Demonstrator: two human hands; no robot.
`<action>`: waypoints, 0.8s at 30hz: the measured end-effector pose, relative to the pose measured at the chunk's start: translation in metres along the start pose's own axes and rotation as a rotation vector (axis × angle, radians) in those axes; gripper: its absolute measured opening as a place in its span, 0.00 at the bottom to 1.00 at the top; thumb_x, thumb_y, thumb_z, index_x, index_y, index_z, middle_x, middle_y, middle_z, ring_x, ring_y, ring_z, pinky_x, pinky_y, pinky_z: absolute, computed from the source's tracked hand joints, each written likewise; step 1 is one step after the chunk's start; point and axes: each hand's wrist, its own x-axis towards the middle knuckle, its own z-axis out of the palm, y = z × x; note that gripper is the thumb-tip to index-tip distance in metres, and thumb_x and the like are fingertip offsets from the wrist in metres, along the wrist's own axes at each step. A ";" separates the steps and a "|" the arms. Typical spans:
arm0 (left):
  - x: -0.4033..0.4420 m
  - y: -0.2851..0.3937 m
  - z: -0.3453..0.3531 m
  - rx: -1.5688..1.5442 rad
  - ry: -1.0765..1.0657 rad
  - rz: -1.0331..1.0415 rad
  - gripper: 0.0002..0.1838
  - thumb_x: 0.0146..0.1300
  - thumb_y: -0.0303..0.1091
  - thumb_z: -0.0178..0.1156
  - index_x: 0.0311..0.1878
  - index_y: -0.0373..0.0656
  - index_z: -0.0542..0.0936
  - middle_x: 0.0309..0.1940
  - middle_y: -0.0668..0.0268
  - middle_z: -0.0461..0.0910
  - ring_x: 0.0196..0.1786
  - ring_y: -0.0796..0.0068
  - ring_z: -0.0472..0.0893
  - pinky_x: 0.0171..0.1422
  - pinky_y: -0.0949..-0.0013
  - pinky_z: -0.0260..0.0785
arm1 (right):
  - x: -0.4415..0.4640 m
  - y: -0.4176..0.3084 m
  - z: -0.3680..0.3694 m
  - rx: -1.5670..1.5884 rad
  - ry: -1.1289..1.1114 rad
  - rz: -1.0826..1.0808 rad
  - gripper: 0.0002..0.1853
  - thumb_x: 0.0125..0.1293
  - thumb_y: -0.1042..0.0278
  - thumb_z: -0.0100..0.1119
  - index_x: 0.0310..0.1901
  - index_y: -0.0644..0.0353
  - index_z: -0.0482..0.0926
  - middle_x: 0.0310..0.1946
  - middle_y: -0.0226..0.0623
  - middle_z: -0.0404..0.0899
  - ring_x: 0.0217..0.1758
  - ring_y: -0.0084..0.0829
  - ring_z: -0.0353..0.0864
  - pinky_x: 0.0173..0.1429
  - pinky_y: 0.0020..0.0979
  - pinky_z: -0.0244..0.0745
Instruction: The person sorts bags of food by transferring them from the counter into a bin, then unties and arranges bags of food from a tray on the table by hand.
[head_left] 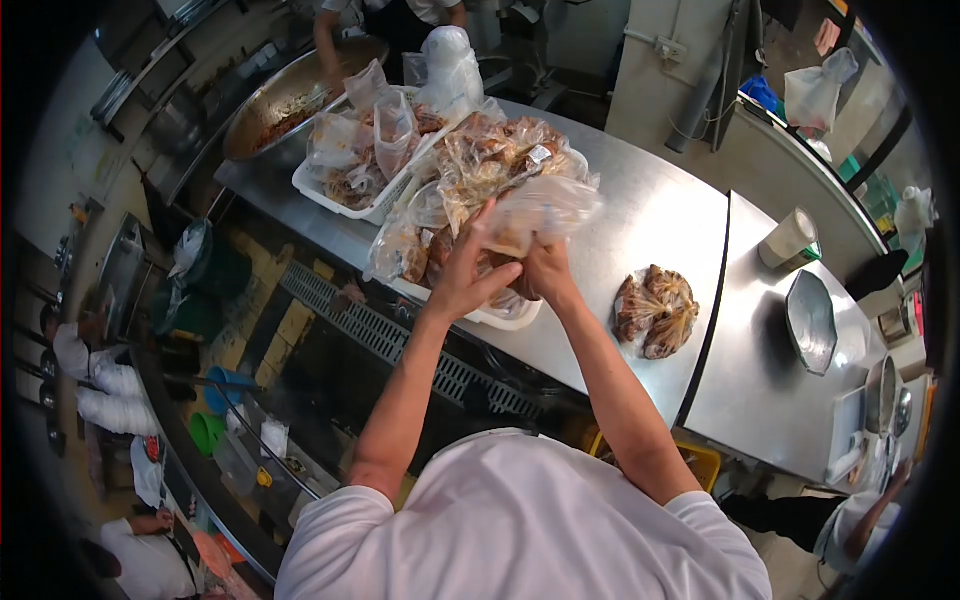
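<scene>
left hand spread, right hand gripping bag

Both bare forearms outstretched, left hand with fingers spread, right hand curled just beside it.

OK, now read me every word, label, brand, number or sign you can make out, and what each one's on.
No text is readable here.
White label on the pile of bagged food: too small and blurred to read.
Pale cylindrical container at right: any print is too small to read.
</scene>
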 end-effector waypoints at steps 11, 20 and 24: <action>0.041 -0.018 -0.058 -1.024 0.478 -0.277 0.19 0.69 0.51 0.66 0.35 0.47 0.74 0.22 0.73 0.68 0.23 0.71 0.68 0.36 0.66 0.69 | -0.019 -0.038 0.003 -0.867 -0.411 0.027 0.10 0.69 0.67 0.59 0.45 0.65 0.78 0.31 0.58 0.78 0.37 0.53 0.79 0.45 0.44 0.72; 0.023 -0.020 -0.058 0.607 -0.573 0.196 0.20 0.65 0.43 0.68 0.51 0.38 0.79 0.31 0.57 0.81 0.28 0.63 0.79 0.39 0.64 0.74 | -0.004 -0.087 -0.026 -1.270 -0.649 -0.324 0.09 0.58 0.73 0.65 0.39 0.67 0.81 0.36 0.48 0.77 0.47 0.48 0.78 0.50 0.46 0.75; 0.006 0.020 -0.047 -0.046 -0.567 -0.343 0.21 0.73 0.46 0.60 0.54 0.35 0.78 0.25 0.67 0.76 0.28 0.75 0.78 0.43 0.70 0.75 | 0.012 -0.066 -0.036 -1.169 -0.376 -0.356 0.08 0.56 0.81 0.65 0.38 0.65 0.83 0.34 0.38 0.79 0.42 0.40 0.81 0.47 0.38 0.76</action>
